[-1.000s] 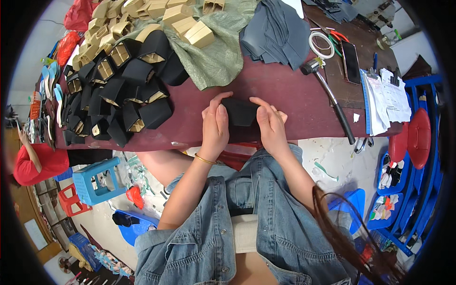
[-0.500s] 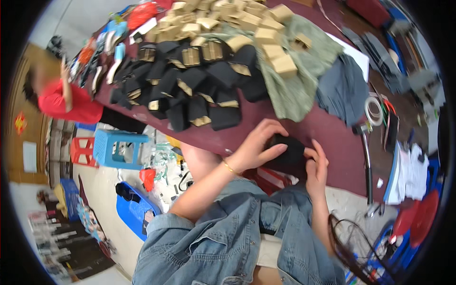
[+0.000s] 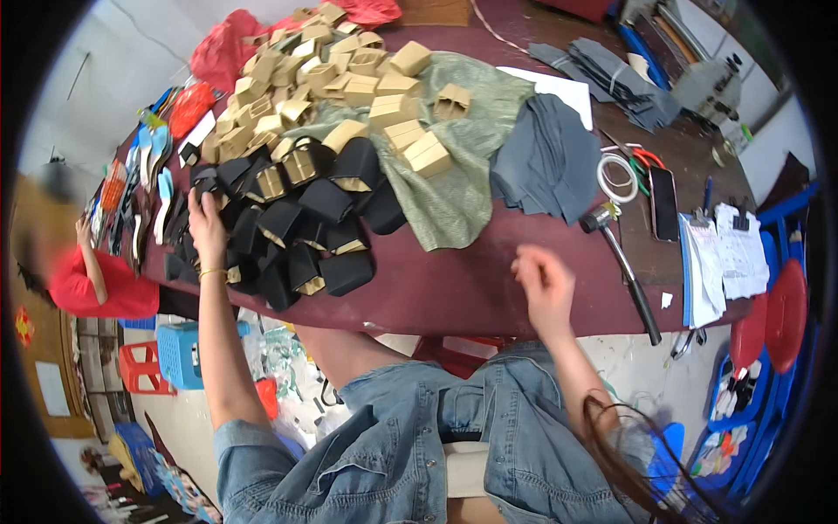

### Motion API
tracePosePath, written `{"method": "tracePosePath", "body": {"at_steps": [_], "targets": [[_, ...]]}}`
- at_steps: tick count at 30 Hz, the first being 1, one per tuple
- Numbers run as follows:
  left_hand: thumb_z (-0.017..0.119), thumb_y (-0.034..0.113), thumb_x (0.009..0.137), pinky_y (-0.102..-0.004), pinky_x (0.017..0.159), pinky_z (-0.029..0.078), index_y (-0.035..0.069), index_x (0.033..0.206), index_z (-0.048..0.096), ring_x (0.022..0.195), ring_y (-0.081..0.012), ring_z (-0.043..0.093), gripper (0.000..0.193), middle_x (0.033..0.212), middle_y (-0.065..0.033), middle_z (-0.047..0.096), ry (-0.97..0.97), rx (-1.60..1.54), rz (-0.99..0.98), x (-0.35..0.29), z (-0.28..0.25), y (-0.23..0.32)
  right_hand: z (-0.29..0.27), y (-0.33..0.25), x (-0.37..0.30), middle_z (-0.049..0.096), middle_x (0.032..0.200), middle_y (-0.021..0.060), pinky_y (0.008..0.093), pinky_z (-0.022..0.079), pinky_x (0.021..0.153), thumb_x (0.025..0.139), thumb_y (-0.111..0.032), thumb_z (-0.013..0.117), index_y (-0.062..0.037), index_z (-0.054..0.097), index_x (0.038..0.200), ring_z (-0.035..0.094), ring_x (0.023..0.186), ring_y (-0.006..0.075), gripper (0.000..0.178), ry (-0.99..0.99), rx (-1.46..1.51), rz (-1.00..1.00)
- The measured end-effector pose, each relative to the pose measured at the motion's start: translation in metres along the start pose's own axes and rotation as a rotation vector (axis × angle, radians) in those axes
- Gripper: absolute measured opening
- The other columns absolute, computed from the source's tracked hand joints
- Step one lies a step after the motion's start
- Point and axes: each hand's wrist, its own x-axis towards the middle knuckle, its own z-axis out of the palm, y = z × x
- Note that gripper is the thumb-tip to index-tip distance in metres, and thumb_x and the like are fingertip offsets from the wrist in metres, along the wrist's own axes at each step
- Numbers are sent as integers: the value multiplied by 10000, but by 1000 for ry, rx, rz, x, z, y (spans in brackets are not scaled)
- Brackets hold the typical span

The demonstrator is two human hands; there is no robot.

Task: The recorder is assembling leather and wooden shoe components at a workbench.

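Observation:
At the left end of a pile of black-covered heel blocks (image 3: 327, 203), my left hand (image 3: 207, 234) reaches out with its fingers stretched. Its fingertips touch a black-covered heel block (image 3: 208, 179); the contact is partly hidden by the fingers. Beige faces show on several blocks in the pile. Over the near side of the dark red table (image 3: 454, 293), my right hand (image 3: 548, 286) hovers with loosely bent fingers and nothing in them, slightly blurred.
Bare beige heel blocks (image 3: 358, 92) heap behind the black ones, beside green cloth (image 3: 445, 210) and stacked grey cloth pieces (image 3: 548, 162). A hammer (image 3: 624, 271), white tape roll (image 3: 616, 179) and phone (image 3: 663, 203) lie right. A person in red (image 3: 105, 275) stands left.
Both hands held a black piece at the table's near edge. They have parted: my left hand has swung to the far left of the pile, while the right no longer holds the piece.

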Motion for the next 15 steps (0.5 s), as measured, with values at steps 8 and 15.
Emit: {"method": "tracePosePath", "body": {"at_steps": [8, 15], "targets": [[401, 275, 992, -344, 940, 382, -39, 1185, 517, 1074, -260, 520, 386, 1177, -165, 554, 203, -89, 319, -34, -35, 92, -51, 63, 171, 604, 843, 157, 411, 459, 747, 817, -174, 643, -3, 664, 949, 581, 834, 335, 217, 523, -865, -334], [497, 111, 936, -239, 731, 437, 4, 936, 610, 803, -109, 541, 155, 909, -38, 589, -370, -409, 366, -145, -22, 198, -52, 42, 157, 607, 752, 118, 363, 461, 649, 798, -189, 681, -18, 701, 854, 591, 694, 270, 181, 442, -604, -180]]}}
